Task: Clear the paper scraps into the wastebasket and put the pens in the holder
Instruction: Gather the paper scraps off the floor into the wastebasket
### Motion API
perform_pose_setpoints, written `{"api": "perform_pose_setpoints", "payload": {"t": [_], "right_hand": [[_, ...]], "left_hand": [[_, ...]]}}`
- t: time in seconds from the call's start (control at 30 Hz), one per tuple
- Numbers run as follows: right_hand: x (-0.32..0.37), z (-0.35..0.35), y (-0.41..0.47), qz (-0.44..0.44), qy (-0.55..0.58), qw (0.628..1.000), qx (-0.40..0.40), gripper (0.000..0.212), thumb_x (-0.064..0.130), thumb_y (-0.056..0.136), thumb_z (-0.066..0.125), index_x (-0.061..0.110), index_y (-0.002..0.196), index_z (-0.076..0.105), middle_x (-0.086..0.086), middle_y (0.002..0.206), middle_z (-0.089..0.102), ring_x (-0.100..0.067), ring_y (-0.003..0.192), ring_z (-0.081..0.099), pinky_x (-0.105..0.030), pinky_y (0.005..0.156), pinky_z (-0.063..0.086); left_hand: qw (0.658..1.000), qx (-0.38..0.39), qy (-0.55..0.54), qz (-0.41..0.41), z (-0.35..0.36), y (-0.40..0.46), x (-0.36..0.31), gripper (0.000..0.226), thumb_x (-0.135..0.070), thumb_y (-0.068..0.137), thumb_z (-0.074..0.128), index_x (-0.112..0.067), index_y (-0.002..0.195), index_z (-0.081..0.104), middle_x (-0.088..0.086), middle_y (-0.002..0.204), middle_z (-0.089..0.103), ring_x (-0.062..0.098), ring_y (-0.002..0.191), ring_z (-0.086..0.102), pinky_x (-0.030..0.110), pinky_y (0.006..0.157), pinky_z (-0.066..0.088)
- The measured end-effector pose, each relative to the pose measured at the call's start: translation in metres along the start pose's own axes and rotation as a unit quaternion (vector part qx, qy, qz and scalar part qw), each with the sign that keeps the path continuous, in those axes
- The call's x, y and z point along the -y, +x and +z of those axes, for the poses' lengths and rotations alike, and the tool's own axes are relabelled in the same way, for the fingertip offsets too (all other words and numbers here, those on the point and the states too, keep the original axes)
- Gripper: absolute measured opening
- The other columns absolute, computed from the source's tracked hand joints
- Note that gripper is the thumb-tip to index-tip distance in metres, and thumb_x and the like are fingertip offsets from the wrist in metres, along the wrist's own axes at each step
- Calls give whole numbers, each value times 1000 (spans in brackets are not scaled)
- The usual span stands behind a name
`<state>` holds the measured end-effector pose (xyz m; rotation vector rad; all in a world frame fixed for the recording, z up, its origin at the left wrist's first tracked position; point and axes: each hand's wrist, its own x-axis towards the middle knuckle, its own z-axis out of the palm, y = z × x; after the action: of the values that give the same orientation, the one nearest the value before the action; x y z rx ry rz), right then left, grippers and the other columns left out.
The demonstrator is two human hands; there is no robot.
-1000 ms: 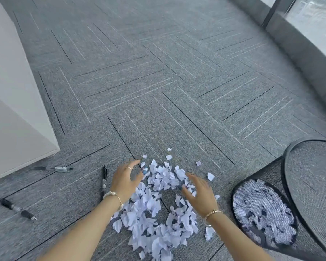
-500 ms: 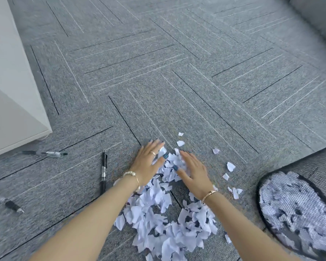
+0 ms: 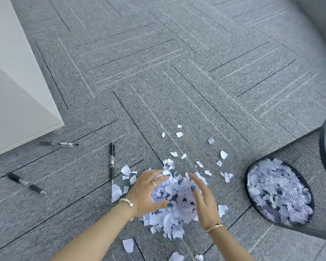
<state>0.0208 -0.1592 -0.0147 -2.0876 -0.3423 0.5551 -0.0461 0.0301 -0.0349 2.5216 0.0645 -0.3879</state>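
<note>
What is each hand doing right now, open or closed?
Left hand: fingers curled round the paper scraps, gripping them.
Right hand: open, straight fingers pressing the same heap.

The left grip and right grip have drawn back from the pile's far edge and now bunch the paper scraps into a raised heap between them, with stray bits left behind.

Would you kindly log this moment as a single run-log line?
step: scoop pile | left hand: cups pile | right hand: presses pile | pens: three on carpet | wastebasket: holds scraps
</note>
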Motion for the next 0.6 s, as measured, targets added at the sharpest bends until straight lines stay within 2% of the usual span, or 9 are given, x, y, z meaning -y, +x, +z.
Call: {"api": "perform_pose_setpoints", "payload": {"t": [0.07,0.13,0.2,0.27,0.37,0.4,0.47,0.5,0.6], "right_hand": [[-5,-6,1,6,-8,1000,-24,58,77,72,19,51,121,37,21,129,45,-4,119,44,-38,99,36],[-7,-12,3,12,-19,999,-33,59,73,72,21,47,122,37,18,128,45,-6,118,45,-39,99,38],[-8,-15,3,19,-8,999,-36,64,71,72,23,38,125,39,15,128,46,-5,116,45,-33,96,38],[-13,-16,2,19,-4,999,-43,74,76,70,21,34,127,40,12,128,47,-6,115,46,-29,93,38],[-21,-11,2,18,-37,997,-59,62,69,75,23,38,126,37,14,129,45,-7,118,44,-42,100,39],[-23,-10,2,19,-51,996,-66,60,69,75,24,40,127,35,14,132,43,-8,121,41,-47,102,36],[-27,-8,1,20,-90,994,-60,65,74,73,23,43,130,27,12,143,31,-10,132,28,-50,108,25],[-28,-7,0,17,-116,992,-47,68,77,71,23,46,131,20,13,147,21,-9,136,17,-48,111,16],[-33,-1,-3,10,-195,981,15,83,80,65,36,51,132,-4,19,148,-8,-5,137,-10,-42,110,-4]], "left_hand": [[1000,7,21,-2,4,4,-5,94,-83,61,35,-35,139,12,-17,144,2,4,133,-2,37,112,-6],[999,-6,48,-3,14,10,-9,93,-81,61,39,-36,138,14,-15,146,5,9,136,1,40,113,-6],[998,-33,54,-21,22,15,-11,74,-66,71,44,-35,135,25,-8,147,19,14,135,13,38,115,4],[997,-60,22,-48,25,17,-14,55,-45,77,49,-32,129,37,-6,140,33,14,130,23,32,113,10],[991,-91,-48,-82,26,18,-19,43,-21,80,59,-25,121,48,-4,127,44,13,123,33,33,110,28],[987,-97,-76,-101,24,18,-19,41,-17,80,59,-24,119,49,-2,128,44,15,125,34,33,110,29],[975,-108,-138,-136,16,19,-20,39,-13,80,61,-22,117,52,4,133,43,21,127,37,32,108,30],[967,-122,-166,-148,11,19,-21,38,-12,80,61,-21,115,53,6,131,46,23,121,43,29,104,35],[943,-160,-237,-173,-4,19,-23,35,-5,78,61,-18,111,57,5,108,57,31,87,59,28,75,49]]}}
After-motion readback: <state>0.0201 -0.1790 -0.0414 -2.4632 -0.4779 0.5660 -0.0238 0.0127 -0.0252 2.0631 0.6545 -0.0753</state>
